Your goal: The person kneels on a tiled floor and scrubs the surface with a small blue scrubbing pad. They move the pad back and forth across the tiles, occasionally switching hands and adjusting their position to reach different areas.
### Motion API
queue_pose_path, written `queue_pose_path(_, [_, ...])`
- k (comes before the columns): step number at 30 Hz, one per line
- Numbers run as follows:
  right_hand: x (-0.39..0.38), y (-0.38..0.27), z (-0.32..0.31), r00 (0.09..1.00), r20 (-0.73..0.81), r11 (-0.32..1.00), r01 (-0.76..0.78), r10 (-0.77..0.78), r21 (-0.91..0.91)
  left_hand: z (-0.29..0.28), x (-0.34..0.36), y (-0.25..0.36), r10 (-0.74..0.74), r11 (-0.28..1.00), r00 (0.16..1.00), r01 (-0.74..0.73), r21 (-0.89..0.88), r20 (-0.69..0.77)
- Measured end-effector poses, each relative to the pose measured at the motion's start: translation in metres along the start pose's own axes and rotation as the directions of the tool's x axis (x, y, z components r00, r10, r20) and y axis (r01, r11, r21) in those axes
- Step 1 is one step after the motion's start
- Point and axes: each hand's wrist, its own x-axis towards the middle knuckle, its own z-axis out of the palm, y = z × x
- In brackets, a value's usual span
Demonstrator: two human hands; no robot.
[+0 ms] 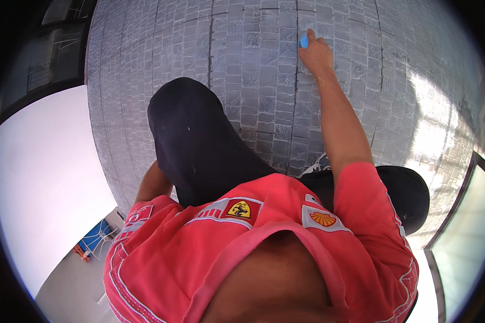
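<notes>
So the view looks straight down over a red short-sleeved shirt point(253, 253) with sewn-on badges, and past it a grey tiled surface point(242, 64) made of small rectangular stone-look tiles fills most of the frame. Right hand point(316, 54) is stretched way out in front, arm fully extended, fingers closed around a small light blue object point(304, 41) that's pressed right against the tiles near a vertical joint line. Only a bit of the blue thing pokes out at the left of the fingers, so I can't tell what exactly it is, just that it's small, rounded and blue

Left hand is not visible. The left forearm point(153, 183) runs down behind a bent knee in black trousers point(199, 140) and vanishes there, so no way to say if that hand is open or gripping anything. The two hands are clearly well apart though, one far out on the tiles, the other tucked low on the left side

Other knee, also black, sits at the right point(409, 194). There's a bright white wall point(48, 183) on the left, and something blue with orange bits point(94, 239) lying low by it, too small to make out. Sun glare washes out the tiles on the right
</notes>
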Motion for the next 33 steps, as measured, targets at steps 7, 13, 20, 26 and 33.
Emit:
queue_pose_path(7, [-0.026, -0.178, 0.128, 0.951, 0.021, 0.903, 0.299, -0.308, -0.308, -0.151, 0.181, 0.071, 0.674, 0.618, 0.565, -0.078, 0.782, -0.477])
queue_pose_path(13, [-0.035, -0.229, 0.133, 0.87, 0.273, 0.844, 0.476, -0.41, -0.247, -0.118, 0.219, 0.076, 0.546, 0.659, 0.565, 0.166, 0.734, -0.618])
queue_pose_path(20, [-0.024, -0.201, 0.096, 0.896, 0.406, 0.941, 0.277, -0.179, -0.195, -0.115, 0.206, 0.088, 0.507, 0.682, 0.577, 0.185, 0.707, -0.64])
queue_pose_path(26, [-0.059, -0.133, 0.079, 0.999, 0.051, 0.903, 0.024, -0.003, -0.428, -0.113, 0.208, 0.086, 0.495, 0.642, 0.608, 0.226, 0.732, -0.621])
queue_pose_path(33, [-0.058, -0.102, 0.051, 0.805, -0.223, 0.719, -0.592, 0.55, -0.364, -0.113, 0.208, 0.086, 0.476, 0.646, 0.63, 0.224, 0.73, -0.614])
